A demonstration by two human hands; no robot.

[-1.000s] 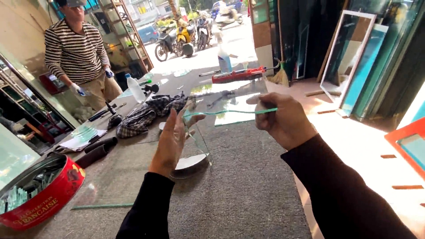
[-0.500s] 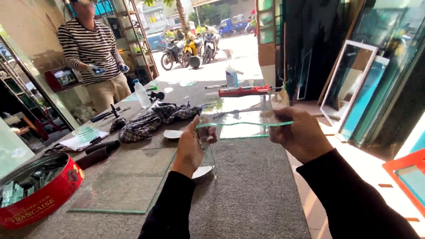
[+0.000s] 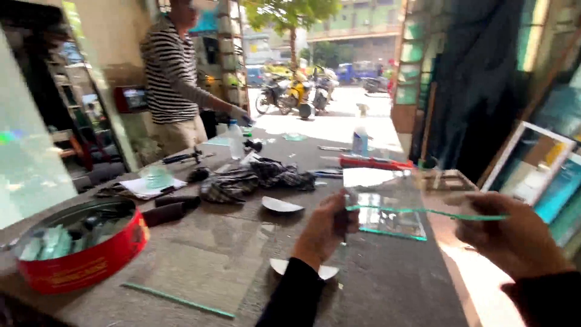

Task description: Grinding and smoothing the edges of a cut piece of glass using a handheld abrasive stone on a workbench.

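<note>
Gripping a clear rectangular glass pane with green edges (image 3: pixel 387 203) above a grey carpeted workbench (image 3: pixel 387 284), the left hand (image 3: pixel 324 229) pinches the pane's left edge while the right hand (image 3: pixel 514 236) closes on its right edge, holding it level. A round red tin with pale lettering (image 3: pixel 78 245) sits at the bench's left, glass offcuts inside. A clear plastic bottle (image 3: pixel 236 139) stands beyond a crumpled checked cloth (image 3: pixel 254 178), near a person in a striped shirt (image 3: pixel 172 72).
</note>
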